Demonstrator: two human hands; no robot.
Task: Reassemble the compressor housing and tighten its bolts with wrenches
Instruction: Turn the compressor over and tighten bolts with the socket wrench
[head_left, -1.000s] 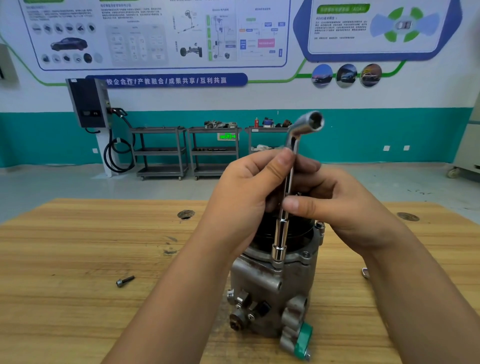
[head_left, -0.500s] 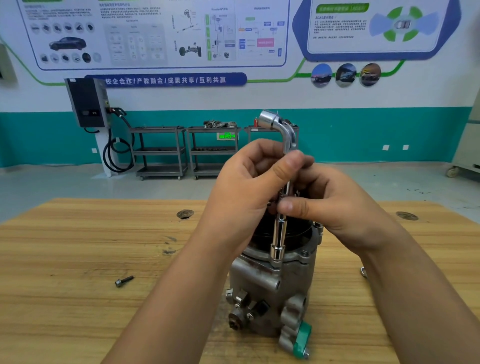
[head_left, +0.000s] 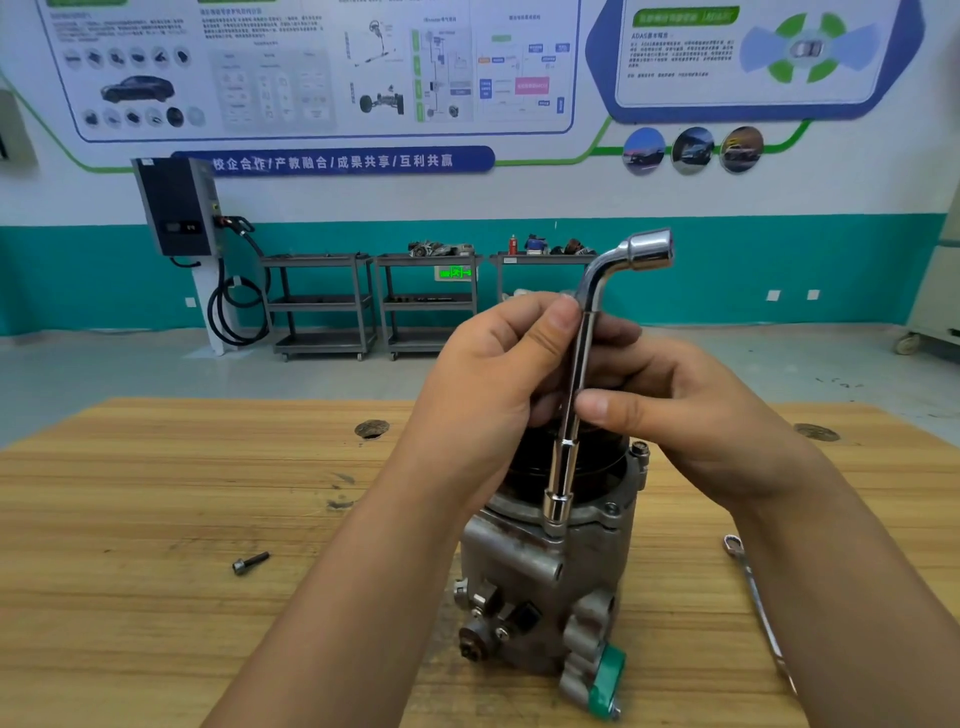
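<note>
A grey metal compressor housing (head_left: 540, 587) stands upright on the wooden table (head_left: 156, 519), with a green tab at its lower right. A chrome L-shaped socket wrench (head_left: 574, 395) stands upright with its lower socket seated on a bolt at the housing's top rim; its bent head points right. My left hand (head_left: 488, 384) pinches the upper shaft. My right hand (head_left: 675, 410) grips the shaft lower down, thumb against it. Another bolt (head_left: 640, 448) sticks up at the rim's right side.
A loose black bolt (head_left: 250, 563) lies on the table to the left. A flat spanner (head_left: 756, 597) lies on the table to the right, partly under my right forearm. Metal carts (head_left: 322, 306) and a wall charger (head_left: 179, 208) stand far behind.
The wrench's bent head has swung round: right a second ago, left half a second ago, now right again. Both hands keep hold of the shaft, and the socket stays on the same bolt.
</note>
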